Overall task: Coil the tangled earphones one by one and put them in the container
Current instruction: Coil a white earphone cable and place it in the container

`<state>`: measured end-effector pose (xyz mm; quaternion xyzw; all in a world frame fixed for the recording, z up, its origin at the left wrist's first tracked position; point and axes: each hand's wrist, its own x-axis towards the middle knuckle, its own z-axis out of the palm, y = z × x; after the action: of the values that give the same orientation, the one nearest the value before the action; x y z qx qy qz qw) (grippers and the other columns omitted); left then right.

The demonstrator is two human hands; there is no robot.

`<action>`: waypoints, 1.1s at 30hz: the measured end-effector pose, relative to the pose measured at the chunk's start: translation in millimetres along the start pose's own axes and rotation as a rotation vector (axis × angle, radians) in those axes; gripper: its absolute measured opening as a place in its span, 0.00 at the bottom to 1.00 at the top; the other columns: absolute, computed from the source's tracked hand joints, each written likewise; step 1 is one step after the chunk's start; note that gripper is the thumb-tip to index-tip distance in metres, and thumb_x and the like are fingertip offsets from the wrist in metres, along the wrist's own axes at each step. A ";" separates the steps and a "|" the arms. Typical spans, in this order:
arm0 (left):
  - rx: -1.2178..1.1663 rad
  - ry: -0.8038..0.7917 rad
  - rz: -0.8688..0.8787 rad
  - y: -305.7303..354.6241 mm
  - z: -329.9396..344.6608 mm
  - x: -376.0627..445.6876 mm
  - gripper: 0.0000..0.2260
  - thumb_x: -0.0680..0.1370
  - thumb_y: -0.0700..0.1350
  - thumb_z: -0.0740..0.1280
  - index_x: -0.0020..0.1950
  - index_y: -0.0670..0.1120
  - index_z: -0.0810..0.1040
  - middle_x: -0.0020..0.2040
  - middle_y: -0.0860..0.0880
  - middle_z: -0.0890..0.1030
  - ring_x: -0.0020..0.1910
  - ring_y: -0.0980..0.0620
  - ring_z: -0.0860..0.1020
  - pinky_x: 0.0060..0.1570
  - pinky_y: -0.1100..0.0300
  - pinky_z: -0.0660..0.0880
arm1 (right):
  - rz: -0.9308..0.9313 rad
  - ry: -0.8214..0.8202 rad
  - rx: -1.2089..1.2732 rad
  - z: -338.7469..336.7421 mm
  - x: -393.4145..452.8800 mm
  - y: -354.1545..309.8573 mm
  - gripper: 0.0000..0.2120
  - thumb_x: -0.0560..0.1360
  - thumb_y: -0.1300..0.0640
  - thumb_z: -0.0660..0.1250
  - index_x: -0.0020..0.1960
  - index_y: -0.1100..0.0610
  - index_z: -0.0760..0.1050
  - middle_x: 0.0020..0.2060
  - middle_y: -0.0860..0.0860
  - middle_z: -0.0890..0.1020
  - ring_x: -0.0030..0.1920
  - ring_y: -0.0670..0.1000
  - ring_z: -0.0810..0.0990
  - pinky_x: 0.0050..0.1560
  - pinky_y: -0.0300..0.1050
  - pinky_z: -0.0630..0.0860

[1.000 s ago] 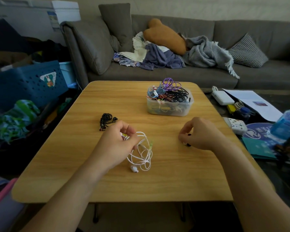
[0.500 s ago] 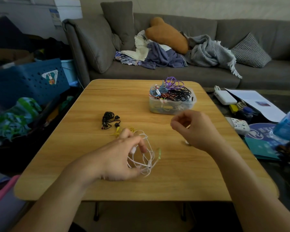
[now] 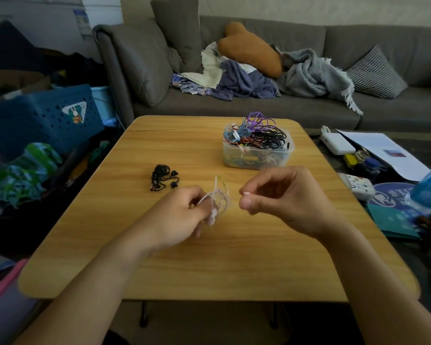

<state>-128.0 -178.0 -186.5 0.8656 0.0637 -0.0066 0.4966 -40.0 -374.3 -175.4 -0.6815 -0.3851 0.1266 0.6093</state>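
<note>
Sofa (image 3: 309,105): a grey sofa stood behind the table, strewn with cushions, a grey blanket and loose clothes.
Table (image 3: 234,257): a light wooden table with rounded corners carried everything below.
Blue basket (image 3: 42,120): stood on the floor to the left of the table.
Container (image 3: 258,155): a clear plastic tub stood on the far part of the table, heaped with coiled earphones in purple, black, blue and red.
Left hand (image 3: 177,217): fingers curled round the white earphones, raised just above the table top.
Right hand (image 3: 286,200): thumb and forefinger pinched what looked like a small white end of the cord, just right of the left hand.
White earphones (image 3: 218,199): a blurred bundle of loops between the two hands, one earbud hanging below the left fingers.
Black earphones (image 3: 162,180): a tangled bunch lay on the table, left of the hands and apart from them.
</note>
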 end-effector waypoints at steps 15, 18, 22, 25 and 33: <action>-0.616 -0.034 -0.201 6.1 11.2 3.1 0.07 0.80 0.42 0.63 0.50 0.40 0.79 0.35 0.47 0.80 0.27 0.54 0.69 0.23 0.64 0.57 | 0.027 0.067 -0.242 22.5 0.7 13.6 0.06 0.71 0.56 0.77 0.48 0.54 0.85 0.36 0.50 0.85 0.33 0.48 0.82 0.37 0.48 0.80; -0.614 0.088 -0.210 6.5 11.2 4.0 0.08 0.78 0.41 0.67 0.53 0.37 0.76 0.35 0.47 0.82 0.25 0.53 0.70 0.20 0.65 0.58 | 0.059 0.070 -0.227 23.3 0.5 11.5 0.04 0.74 0.56 0.74 0.46 0.56 0.83 0.35 0.50 0.84 0.32 0.49 0.82 0.35 0.53 0.81; -0.151 0.322 -0.003 0.5 6.5 0.9 0.23 0.73 0.38 0.74 0.62 0.54 0.71 0.49 0.50 0.81 0.32 0.50 0.79 0.31 0.58 0.78 | 0.167 0.045 -0.169 20.1 1.8 12.9 0.05 0.79 0.57 0.68 0.47 0.57 0.80 0.34 0.49 0.82 0.34 0.53 0.82 0.37 0.55 0.82; 0.097 0.232 0.272 -3.8 2.1 -0.2 0.32 0.70 0.34 0.73 0.65 0.63 0.71 0.56 0.55 0.74 0.40 0.43 0.79 0.39 0.45 0.79 | 0.243 -0.004 -0.081 19.0 2.2 14.1 0.07 0.81 0.60 0.63 0.49 0.62 0.78 0.38 0.56 0.82 0.34 0.55 0.82 0.37 0.53 0.82; -0.029 0.112 0.304 -4.4 9.5 0.7 0.20 0.68 0.58 0.75 0.59 0.58 0.79 0.43 0.49 0.84 0.40 0.41 0.81 0.39 0.42 0.78 | 0.305 0.029 0.075 17.8 2.6 16.8 0.08 0.79 0.63 0.66 0.53 0.68 0.77 0.36 0.58 0.84 0.35 0.53 0.83 0.38 0.46 0.82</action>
<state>-127.3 -183.9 -195.1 0.8569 -0.0403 0.1178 0.5002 -43.5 -358.9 -194.2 -0.7106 -0.2633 0.2224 0.6134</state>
